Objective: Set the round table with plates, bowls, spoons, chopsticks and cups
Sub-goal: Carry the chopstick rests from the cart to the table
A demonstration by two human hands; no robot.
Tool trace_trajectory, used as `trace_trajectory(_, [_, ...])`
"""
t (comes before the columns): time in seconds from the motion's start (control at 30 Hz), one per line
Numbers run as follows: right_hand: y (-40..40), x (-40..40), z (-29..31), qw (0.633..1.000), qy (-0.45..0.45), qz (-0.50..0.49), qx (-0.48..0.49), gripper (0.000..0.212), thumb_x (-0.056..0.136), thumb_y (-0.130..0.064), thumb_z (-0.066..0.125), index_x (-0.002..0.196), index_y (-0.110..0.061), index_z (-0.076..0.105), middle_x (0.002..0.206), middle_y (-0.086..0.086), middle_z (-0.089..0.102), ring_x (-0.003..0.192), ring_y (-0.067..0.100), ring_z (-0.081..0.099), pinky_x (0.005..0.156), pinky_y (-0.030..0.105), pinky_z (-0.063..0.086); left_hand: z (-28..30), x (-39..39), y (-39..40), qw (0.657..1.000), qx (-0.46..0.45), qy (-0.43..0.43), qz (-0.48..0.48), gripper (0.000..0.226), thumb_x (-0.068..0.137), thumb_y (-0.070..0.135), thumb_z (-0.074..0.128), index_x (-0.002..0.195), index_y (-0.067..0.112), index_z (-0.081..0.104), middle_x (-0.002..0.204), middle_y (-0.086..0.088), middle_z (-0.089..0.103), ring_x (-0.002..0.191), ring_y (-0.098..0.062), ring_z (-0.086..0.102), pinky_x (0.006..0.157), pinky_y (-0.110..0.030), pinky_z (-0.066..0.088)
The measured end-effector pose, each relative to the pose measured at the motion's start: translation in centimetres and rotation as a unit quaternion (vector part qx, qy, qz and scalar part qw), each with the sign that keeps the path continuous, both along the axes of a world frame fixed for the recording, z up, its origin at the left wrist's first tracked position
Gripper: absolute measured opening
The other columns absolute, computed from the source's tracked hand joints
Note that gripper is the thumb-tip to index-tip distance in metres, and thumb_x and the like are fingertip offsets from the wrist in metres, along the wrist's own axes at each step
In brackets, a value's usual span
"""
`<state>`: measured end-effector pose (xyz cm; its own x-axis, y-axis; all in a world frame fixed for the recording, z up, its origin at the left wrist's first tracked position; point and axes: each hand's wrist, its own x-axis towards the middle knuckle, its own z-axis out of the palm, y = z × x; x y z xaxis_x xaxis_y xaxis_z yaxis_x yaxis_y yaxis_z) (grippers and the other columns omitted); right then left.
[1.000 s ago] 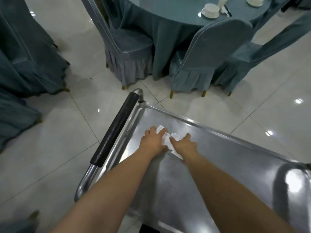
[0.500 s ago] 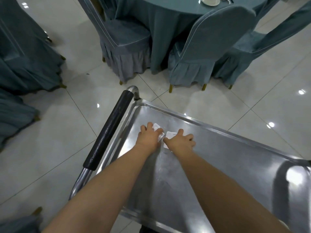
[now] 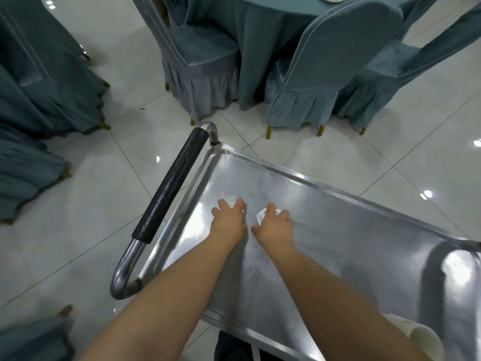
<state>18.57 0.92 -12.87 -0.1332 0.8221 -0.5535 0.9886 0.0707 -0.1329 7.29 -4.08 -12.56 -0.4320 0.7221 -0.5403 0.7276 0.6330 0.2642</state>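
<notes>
Gathering white scraps off cart top (image 3: 338, 230) | head view: left hand (image 3: 229, 220) and right hand (image 3: 276, 225) side by side, fingers curled, each pinching a white piece (image 3: 261, 213) beneath fingertips | advice: pinch fully before lifting | round table (image 3: 281, 6) far, well apart; cup (image 3: 426, 342) near right.

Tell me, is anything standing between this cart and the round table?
Yes. Covered chairs ring the round table on the side facing the cart; both hands, the left hand and right hand, rest on white scraps there.
</notes>
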Motion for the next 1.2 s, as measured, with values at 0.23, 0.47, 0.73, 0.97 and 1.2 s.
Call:
trace_trajectory(0.23, [-3.0, 2.8, 1.0, 0.999, 0.015, 0.004, -0.038, 0.06, 0.083, -0.034, 0.063, 0.131, -0.024, 0.028, 0.125, 0.019, 0.043, 0.107, 0.036, 0.055, 0.09, 0.04, 0.052, 0.6, 1.5, -4.2, 0.999, 0.026, -0.019, 0.026, 0.031, 0.095, 0.016, 0.042, 0.12, 0.03, 0.03, 0.108, -0.009, 0.034, 0.078, -0.028, 0.05, 0.064, -0.037, 0.047])
trace_trajectory(0.47, [-6.2, 4.5, 4.7, 0.992, 0.103, -0.003, -0.067, 0.057, 0.076, -0.038, 0.065, 0.123, -0.021, 0.036, 0.121, 0.017, 0.048, 0.105, 0.036, 0.056, 0.093, 0.042, 0.052, 4.4, 3.8, -10.5, 0.986, 0.046, -0.054, 0.151, 0.019, 0.096, 0.03, 0.044, 0.111, 0.028, 0.032, 0.104, -0.012, 0.044, 0.082, -0.033, 0.057, 0.07, -0.038, 0.048])
trace_trajectory(0.73, [-13.9, 0.8, 11.8, 0.962, 0.193, 0.127, -0.145, 0.073, 0.075, -0.041, 0.062, 0.136, -0.016, 0.03, 0.113, 0.014, 0.063, 0.092, 0.03, 0.066, 0.083, 0.033, 0.054, 12.5, 5.2, -21.3, 0.942, 0.072, -0.074, 0.319, 0.037, 0.081, 0.021, 0.056, 0.111, 0.027, 0.036, 0.108, -0.011, 0.055, 0.086, -0.025, 0.055, 0.06, -0.028, 0.041])
trace_trajectory(0.97, [-28.8, -3.9, 18.3, 0.902, 0.262, 0.284, -0.191, 0.069, 0.073, -0.043, 0.064, 0.131, -0.016, 0.038, 0.116, 0.01, 0.062, 0.096, 0.025, 0.064, 0.075, 0.03, 0.053, 19.6, 5.0, -35.9, 0.873, 0.147, -0.028, 0.464, 0.04, 0.086, 0.027, 0.056, 0.121, 0.018, 0.039, 0.11, -0.014, 0.061, 0.096, -0.03, 0.06, 0.073, -0.03, 0.047])
trace_trajectory(1.2, [-48.9, -3.7, 23.1, 0.84, 0.293, 0.379, -0.255, 0.071, 0.074, -0.039, 0.069, 0.132, -0.02, 0.033, 0.108, 0.009, 0.054, 0.092, 0.03, 0.063, 0.071, 0.036, 0.058, 24.4, 10.1, -57.3, 0.77, 0.212, 0.007, 0.602, 0.037, 0.082, 0.024, 0.059, 0.112, 0.021, 0.04, 0.106, -0.005, 0.056, 0.091, -0.023, 0.056, 0.074, -0.031, 0.049])
